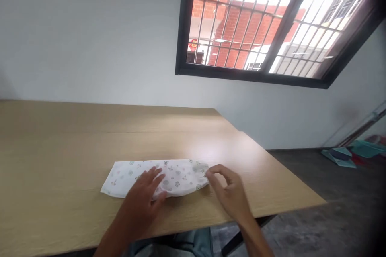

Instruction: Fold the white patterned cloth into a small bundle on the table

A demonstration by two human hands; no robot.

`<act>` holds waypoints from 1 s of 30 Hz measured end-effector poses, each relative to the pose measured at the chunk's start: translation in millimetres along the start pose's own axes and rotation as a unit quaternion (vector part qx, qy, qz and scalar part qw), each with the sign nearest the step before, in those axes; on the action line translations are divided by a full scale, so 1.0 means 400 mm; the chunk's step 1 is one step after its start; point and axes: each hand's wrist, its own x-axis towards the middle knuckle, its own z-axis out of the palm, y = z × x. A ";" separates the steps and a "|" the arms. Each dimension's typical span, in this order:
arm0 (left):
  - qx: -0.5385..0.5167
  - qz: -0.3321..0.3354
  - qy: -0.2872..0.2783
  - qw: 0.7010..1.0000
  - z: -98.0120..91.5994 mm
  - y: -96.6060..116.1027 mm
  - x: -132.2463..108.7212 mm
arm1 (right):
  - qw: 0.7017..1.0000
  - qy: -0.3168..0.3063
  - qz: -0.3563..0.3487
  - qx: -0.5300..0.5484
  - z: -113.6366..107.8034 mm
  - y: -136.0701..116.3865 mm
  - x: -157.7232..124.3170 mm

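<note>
A white cloth (181, 176) with a small grey and pink print lies folded into a long, flat strip on the wooden table. My left hand (143, 196) rests on the cloth's near side, palm down with fingers spread. My right hand (227, 188) is at the strip's right end, where its thumb and fingertips pinch the edge. The cloth's near edge is partly hidden under my left hand.
The light wood table (60, 148) ends in a front corner at the right, with a dark floor (316, 176) beyond it. Teal objects (352, 150) lie on the floor at the right. A barred window (289, 20) is set in the wall above.
</note>
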 end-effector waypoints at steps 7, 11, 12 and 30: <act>0.061 -0.015 -0.095 0.993 0.049 0.060 0.014 | 0.918 -0.259 -0.107 -0.282 0.039 0.063 -0.050; 0.031 0.040 -0.099 0.994 0.025 0.029 -0.051 | 0.894 -0.251 -0.176 -0.326 -0.011 0.028 -0.138; 0.021 0.051 -0.112 0.992 0.015 0.024 -0.067 | 0.890 -0.241 -0.198 -0.333 -0.025 0.020 -0.160; -0.014 0.017 -0.226 0.974 -0.033 0.118 0.042 | 0.885 -0.314 0.020 -0.343 -0.019 -0.004 0.029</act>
